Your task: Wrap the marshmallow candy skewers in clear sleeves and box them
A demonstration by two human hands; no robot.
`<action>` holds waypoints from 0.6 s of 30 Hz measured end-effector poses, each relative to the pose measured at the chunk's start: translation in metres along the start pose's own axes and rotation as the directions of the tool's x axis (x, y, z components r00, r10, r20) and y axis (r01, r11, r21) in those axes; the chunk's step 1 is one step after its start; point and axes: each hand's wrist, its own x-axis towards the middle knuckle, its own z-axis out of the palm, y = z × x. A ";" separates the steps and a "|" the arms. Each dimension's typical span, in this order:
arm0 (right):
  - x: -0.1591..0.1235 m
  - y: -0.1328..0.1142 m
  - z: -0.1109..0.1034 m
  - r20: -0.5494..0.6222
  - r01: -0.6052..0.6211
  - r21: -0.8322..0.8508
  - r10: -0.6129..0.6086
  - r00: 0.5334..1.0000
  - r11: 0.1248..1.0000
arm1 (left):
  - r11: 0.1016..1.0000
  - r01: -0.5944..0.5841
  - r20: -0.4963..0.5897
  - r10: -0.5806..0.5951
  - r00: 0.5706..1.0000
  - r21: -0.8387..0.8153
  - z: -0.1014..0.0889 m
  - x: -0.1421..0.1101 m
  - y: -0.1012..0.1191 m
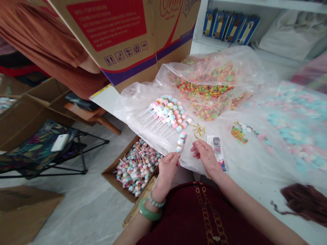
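My left hand (167, 167) is closed on the lower end of a marshmallow skewer (181, 142), which stands up with pink, white and blue pieces and seems to be in a clear wrapper. To its right, my right hand (206, 156) has its fingers curled together; whether a twist tie is in them is too small to make out. Several gold twist ties (198, 129) lie just beyond its fingertips. Beside that hand is a printed label sheet (216, 151). Farther back, a row of marshmallow skewers (170, 110) lies with white sticks pointing left.
A clear bag of colourful ring candies (204, 86) and a heap of pink and blue marshmallows (293, 119) cover the table's back and right. Below left, a carton (112, 175) holds wrapped skewers. A large cardboard box (127, 41) stands behind, near another person's sleeve (48, 37).
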 end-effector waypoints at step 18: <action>0.005 0.020 -0.014 0.463 0.552 -0.793 -0.333 0.821 0.259 | 0.900 0.247 0.135 -0.212 0.968 -0.359 -0.036 0.021 0.001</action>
